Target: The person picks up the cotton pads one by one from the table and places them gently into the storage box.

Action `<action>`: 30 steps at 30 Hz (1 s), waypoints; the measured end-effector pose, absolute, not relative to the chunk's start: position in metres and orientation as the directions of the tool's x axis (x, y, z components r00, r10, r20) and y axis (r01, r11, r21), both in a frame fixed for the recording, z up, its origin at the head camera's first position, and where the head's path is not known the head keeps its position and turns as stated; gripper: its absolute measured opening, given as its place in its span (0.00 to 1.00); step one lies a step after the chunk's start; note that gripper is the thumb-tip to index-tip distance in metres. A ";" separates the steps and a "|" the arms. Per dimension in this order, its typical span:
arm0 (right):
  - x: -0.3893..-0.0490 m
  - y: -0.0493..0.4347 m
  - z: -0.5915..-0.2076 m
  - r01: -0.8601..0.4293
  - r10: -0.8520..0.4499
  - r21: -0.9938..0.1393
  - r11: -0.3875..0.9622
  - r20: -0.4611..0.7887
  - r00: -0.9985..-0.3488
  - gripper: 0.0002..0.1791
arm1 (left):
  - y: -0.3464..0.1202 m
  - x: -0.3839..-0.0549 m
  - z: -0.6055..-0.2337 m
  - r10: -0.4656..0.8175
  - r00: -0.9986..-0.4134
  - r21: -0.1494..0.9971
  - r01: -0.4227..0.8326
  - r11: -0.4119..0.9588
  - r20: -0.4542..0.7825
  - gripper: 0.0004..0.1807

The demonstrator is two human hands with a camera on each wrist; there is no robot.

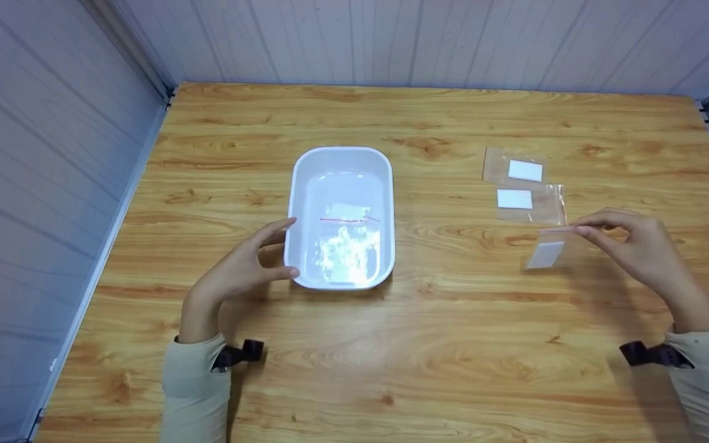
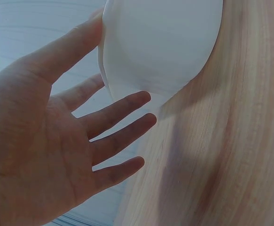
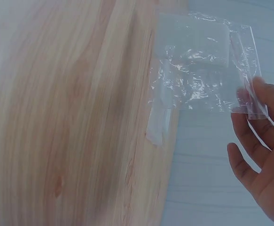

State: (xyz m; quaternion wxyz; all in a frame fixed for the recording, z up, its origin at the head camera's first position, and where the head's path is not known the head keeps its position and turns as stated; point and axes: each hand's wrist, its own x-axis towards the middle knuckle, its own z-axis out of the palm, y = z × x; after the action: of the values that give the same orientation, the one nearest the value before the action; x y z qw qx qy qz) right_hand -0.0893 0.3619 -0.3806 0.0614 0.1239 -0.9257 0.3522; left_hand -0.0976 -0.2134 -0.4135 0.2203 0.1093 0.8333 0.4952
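A white rectangular plastic basin (image 1: 385, 203) sits left of centre on the table, with clear plastic showing a red line (image 1: 345, 219) inside it. My left hand (image 1: 237, 264) is at its left side, thumb and forefinger tips at the rim; in the left wrist view the other fingers extend fairly straight beside the outer wall. My right hand (image 1: 631, 246) pinches a clear zip bag (image 3: 202, 87) by its zip edge between thumb and fingers. A white flat piece (image 1: 545, 255) hangs inside that bag, which is tilted above the table.
Two more zip bags lie right of the basin, each with a white flat piece: the farther bag (image 1: 497, 165) and the nearer bag (image 1: 545, 212), their edges close together. Pale panel walls (image 1: 391, 43) border the wooden table (image 1: 428, 369) at the back and both sides.
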 end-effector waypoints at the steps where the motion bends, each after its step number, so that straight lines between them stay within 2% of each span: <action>1: -0.089 0.360 -0.380 -0.282 -0.190 -0.640 0.715 0.210 -0.959 0.06 | -0.213 -0.097 -0.413 0.402 -0.879 0.873 -0.032 0.486 -0.256 0.48; 30: -0.103 0.293 -0.365 -0.364 -0.109 -0.707 0.606 0.380 -0.919 0.08 | -0.214 -0.096 -0.413 0.396 -0.876 0.882 -0.068 0.467 -0.277 0.48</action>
State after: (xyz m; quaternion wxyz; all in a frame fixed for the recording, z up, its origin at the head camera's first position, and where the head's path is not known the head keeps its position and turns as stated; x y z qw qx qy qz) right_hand -0.1029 0.2927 -0.3647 0.1507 0.1338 -0.8835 0.4229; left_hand -0.0961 -0.2136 -0.4133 0.2288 0.0994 0.8254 0.5065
